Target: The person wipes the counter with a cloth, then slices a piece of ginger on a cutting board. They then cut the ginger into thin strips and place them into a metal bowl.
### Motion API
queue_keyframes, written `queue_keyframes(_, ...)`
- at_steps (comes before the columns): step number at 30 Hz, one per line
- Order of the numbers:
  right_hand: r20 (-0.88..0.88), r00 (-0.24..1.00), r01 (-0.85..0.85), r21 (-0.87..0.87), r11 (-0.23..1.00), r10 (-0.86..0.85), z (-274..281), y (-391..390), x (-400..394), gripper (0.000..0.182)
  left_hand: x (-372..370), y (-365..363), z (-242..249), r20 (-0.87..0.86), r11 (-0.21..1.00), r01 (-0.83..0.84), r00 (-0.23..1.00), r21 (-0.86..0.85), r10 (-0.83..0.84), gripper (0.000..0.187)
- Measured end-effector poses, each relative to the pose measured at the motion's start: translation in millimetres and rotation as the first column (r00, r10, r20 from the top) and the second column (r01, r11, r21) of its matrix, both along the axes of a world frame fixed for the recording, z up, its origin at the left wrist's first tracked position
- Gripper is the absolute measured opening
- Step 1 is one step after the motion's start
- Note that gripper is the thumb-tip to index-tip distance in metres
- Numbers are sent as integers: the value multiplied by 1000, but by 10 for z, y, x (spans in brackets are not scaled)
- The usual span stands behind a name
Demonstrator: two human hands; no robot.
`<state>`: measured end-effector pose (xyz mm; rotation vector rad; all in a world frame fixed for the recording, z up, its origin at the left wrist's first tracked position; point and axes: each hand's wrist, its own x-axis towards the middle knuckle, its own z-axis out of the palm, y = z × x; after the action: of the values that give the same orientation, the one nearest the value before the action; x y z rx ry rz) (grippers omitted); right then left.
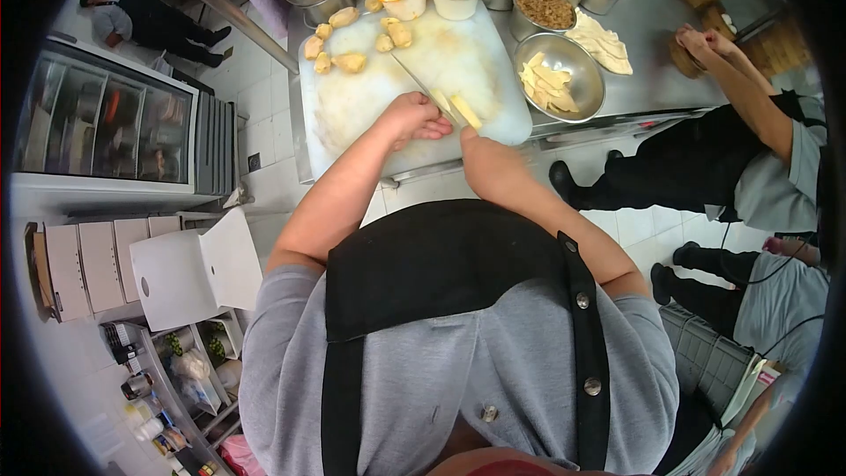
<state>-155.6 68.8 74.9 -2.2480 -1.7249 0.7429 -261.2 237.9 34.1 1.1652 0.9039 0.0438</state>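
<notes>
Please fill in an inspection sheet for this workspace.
Surface: stained white cutting board on steel table.
Job's things: knife; pale cut pieces either side of its blade; knobbly roots beyond.
Clutter: tubs and metal bowls line the board's far and right sides.
Hands: right hand grips the knife; left hand beside the blade, grip unclear.
Cables: thin dark cord near co-workers, possibly a cable.
Surroundings: another person upper left; glass-front fridge left.

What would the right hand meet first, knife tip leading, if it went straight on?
Likely the ginger-like piece just past the tip of the knife in the right hand; the knife's height above the board is unclear.
</notes>
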Motion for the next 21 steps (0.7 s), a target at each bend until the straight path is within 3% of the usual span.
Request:
queue_keyframes(4,12,1000,17,57,998,-18,-132,-31,33,15,-12,49,35,-121,997,63,991,51,-57,18)
queue_keyframes(7,-21,996,83,-14,996,-84,-75,-72,105,16,-132,117,8,-218,968,185,965,171,-146,20)
queue_keyframes(10,-31,994,110,59,992,-108,-101,-167,225,16,-139,149,112,-480,825,443,842,351,-247,24)
queue_keyframes(13,-159,980,147,147,978,-123,-22,-274,327,16,-162,-9,231,-397,549,305,916,778,54,34)
queue_keyframes(15,-414,902,187,129,974,-118,-14,-298,411,16,-64,-10,197,50,742,-55,998,668,29,40)
queue_keyframes(16,-533,839,206,116,972,-115,-1,-307,429,17,-18,-31,195,272,821,-203,960,534,60,44)
queue_keyframes(17,-617,777,217,79,973,-123,32,-304,442,17,27,-38,205,410,949,-165,911,269,42,43)
queue_keyframes(18,-695,707,222,42,974,-131,100,-302,438,17,65,-96,347,535,997,-72,842,-11,66,42)
queue_keyframes(19,-765,628,224,2,975,-143,137,-309,434,17,89,-138,422,633,959,66,763,-277,130,41)
queue_keyframes(21,-811,565,244,-11,970,-152,145,-315,460,26,157,-130,341,617,960,81,780,-267,106,33)
